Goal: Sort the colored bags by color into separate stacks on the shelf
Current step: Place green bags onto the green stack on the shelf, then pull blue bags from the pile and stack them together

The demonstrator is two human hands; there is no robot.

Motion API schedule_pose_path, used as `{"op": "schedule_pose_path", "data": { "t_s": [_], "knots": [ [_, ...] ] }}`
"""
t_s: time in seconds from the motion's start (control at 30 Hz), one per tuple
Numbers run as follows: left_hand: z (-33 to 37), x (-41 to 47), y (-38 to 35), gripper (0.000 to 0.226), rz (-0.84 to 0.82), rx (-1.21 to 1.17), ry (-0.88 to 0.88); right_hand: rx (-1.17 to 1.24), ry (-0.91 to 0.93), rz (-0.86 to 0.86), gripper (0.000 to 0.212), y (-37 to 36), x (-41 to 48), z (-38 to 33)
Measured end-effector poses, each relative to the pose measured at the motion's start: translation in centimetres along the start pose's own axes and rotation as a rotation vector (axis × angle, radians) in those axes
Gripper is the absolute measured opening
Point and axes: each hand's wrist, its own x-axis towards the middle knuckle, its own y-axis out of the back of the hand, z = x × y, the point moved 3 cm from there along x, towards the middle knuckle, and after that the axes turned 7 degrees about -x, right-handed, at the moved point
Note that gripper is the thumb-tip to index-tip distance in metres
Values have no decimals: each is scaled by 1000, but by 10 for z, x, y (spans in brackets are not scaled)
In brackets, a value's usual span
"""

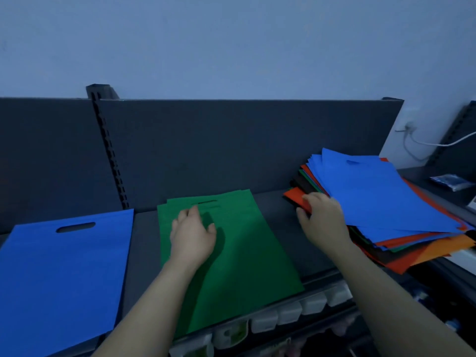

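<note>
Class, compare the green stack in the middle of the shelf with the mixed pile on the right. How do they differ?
The green stack is one colour; the mixed pile layers blue, red, orange, green and black. The green stack is thin with nearly aligned edges; the mixed pile is thicker and fanned out. The left hand is over the green stack, fingers relaxed; the right hand grips the mixed pile's edge. Both lie flat on the shelf.

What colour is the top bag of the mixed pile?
The top bag is blue, seen in the head view.
</note>
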Motion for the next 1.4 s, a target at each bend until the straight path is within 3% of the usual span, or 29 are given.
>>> {"op": "schedule_pose_path", "data": {
  "t_s": [0.1, 0.23, 0.37, 0.47, 0.57, 0.73, 0.8, 0.87, 0.97, 1.2, 1.33, 1.4],
  "knots": [
    [37, 15, -29, 60, -17, -117, -58, -56, -141, -1, 33, 17, 20, 54],
    [92, 23, -76, 52, -100, -216, -111, -197, -294, -207, 46, 23, 33, 134],
    [139, 21, -124, 8, -231, -312, -144, -260, -428, -396, 52, 25, 32, 194],
    [162, 19, -156, 36, -341, -405, -87, -199, -451, -502, 48, 21, 26, 212],
    [174, 20, -181, 16, -410, -473, -33, -132, -365, -503, 41, 18, 21, 216],
    [176, 23, -200, 8, -445, -608, -3, 40, -190, -451, 37, 14, 17, 203],
    [172, 24, -201, 16, -429, -644, 4, 100, -284, -395, 46, 20, 20, 213],
    [170, 24, -202, 25, -421, -669, 16, -45, -411, -355, 54, 28, 23, 235],
    [169, 24, -205, 26, -450, -721, 44, -171, -490, -445, 52, 27, 19, 251],
    [167, 28, -205, 33, -342, -806, 29, 213, -365, -395, 48, 16, 20, 231],
    [165, 30, -202, 17, -358, -833, 113, -147, -460, -401, 56, 25, 24, 254],
    [169, 25, -202, 6, -379, -837, 94, -177, -456, -438, 56, 22, 23, 256]
  ]
}}
